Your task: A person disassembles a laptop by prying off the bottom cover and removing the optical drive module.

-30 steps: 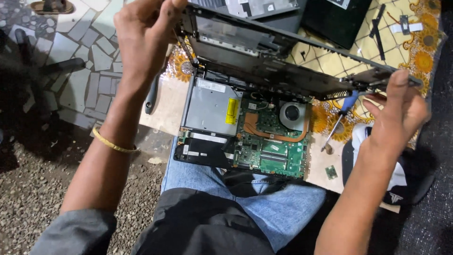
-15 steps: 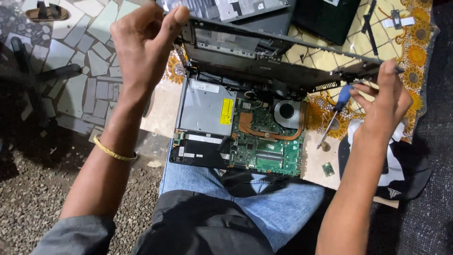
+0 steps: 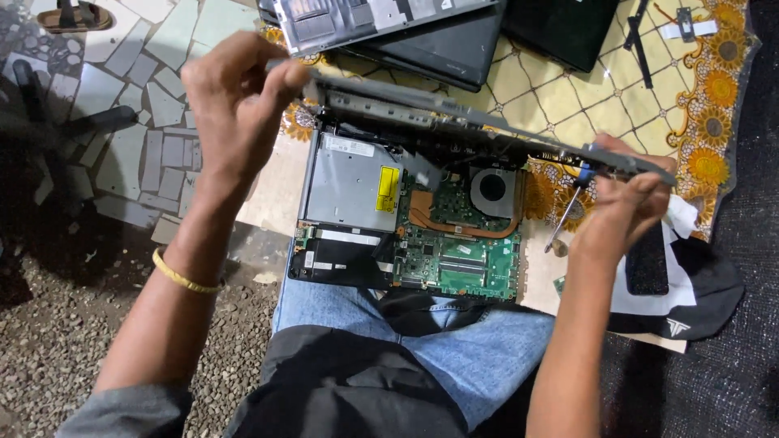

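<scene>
Hands grip the two ends of a dark laptop cover panel [image 3: 454, 122], which is tilted up over the open laptop base [image 3: 406, 227]. The left hand [image 3: 235, 97] pinches the panel's left corner between thumb and fingers; the right hand [image 3: 625, 203] is closed on its right end and appears to keep a blue-handled screwdriver [image 3: 572, 207] tucked in the same grip, the shaft pointing down just right of the base. The base rests across the person's lap, with the green circuit board [image 3: 462, 264], the round fan [image 3: 491, 186], the copper heat pipe [image 3: 442, 219] and the silver drive [image 3: 349, 182] all exposed.

The main risk I see is a ribbon cable: a pale strip seems to run from the panel toward the board, though I cannot tell whether it is connected. Lifting further could tear it. The screwdriver tip could also scrape the board, and the base could slide off the knees.
</scene>
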